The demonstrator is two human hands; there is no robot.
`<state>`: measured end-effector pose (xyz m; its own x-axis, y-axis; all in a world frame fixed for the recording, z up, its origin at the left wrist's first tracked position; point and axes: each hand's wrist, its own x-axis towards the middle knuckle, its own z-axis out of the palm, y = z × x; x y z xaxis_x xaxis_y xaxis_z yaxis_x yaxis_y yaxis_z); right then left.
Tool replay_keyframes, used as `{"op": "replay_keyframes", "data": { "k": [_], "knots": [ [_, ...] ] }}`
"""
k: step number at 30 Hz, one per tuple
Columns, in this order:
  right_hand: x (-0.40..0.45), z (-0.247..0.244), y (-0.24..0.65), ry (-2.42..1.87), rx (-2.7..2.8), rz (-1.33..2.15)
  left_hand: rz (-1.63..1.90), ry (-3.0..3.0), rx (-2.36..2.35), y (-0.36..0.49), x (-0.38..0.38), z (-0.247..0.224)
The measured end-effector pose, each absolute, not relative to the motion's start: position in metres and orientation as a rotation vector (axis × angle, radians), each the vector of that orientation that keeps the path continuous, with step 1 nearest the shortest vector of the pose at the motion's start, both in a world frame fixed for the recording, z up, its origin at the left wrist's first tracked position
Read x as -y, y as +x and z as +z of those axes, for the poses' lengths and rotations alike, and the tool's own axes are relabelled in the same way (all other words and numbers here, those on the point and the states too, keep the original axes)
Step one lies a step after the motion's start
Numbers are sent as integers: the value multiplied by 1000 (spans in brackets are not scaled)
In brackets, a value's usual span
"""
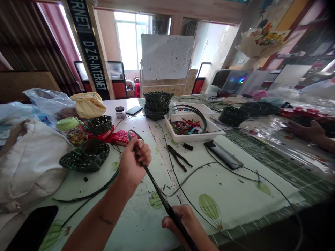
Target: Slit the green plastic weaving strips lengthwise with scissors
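My left hand [137,158] is closed in a fist around a dark green strip [154,183], whose upper end loops above the knuckles. Taut and slanting, the strip runs down toward the camera to my right hand [180,221], closed around its lower, wider-looking dark part. My right fingers are partly hidden below it. Left of my left hand lies a dark woven basket piece [85,155], with a smaller one [98,124] behind it on red packets. Pliers [180,157] and a black binder clip [187,146] lie beyond my hands.
Thin strips curl across the table [136,212]. Stacked dark baskets [157,105] stand at the back beside a white tray [196,138] of colourful pieces. A phone [223,154] lies right, another phone [35,228] near left. Another person's hand [303,130] is at far right.
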<state>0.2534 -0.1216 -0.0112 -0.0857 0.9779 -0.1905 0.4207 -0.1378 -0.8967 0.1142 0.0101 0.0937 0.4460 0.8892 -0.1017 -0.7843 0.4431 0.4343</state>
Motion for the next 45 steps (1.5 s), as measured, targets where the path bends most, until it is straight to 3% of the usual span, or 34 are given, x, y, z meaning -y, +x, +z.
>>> {"op": "replay_keyframes", "data": {
  "k": [45],
  "knots": [
    [124,-17,259,-1582,1569,1111,1111,316,-391,137,11,85]
  ]
}}
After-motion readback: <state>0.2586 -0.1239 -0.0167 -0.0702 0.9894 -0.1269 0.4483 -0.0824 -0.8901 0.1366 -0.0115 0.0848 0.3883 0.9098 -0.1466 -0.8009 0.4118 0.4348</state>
